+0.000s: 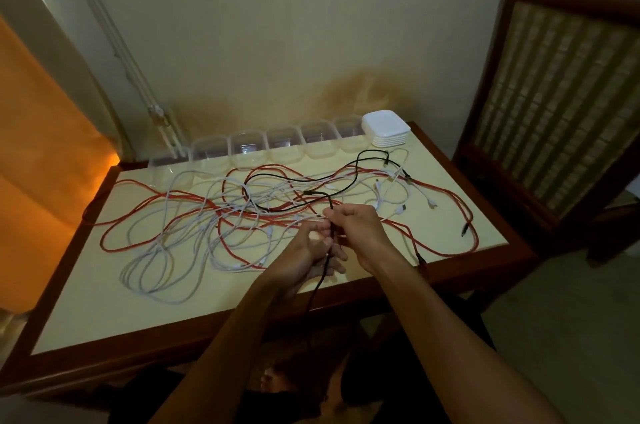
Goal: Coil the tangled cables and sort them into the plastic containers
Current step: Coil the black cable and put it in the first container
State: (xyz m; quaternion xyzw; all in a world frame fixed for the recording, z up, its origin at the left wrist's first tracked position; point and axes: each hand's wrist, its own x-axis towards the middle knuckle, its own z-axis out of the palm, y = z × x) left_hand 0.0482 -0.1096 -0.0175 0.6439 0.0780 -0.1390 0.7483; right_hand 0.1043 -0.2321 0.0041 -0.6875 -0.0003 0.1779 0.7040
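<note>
Head view: cream table (86, 302), wood rim; both hands' grip pinching black cable (346, 186).

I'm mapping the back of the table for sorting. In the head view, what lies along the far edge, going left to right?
Orange curtain → row of clear plastic containers along the wall → stack of white plastic lids → dark wooden chair with woven cane back.

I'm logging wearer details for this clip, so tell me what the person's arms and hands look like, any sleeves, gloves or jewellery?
Both forearms are bare up to the bottom frame edge, with no sleeves in view. The left hand and right hand wear no gloves. No watch, bracelet or ring shows, though the dim light could hide a thin one.
</note>
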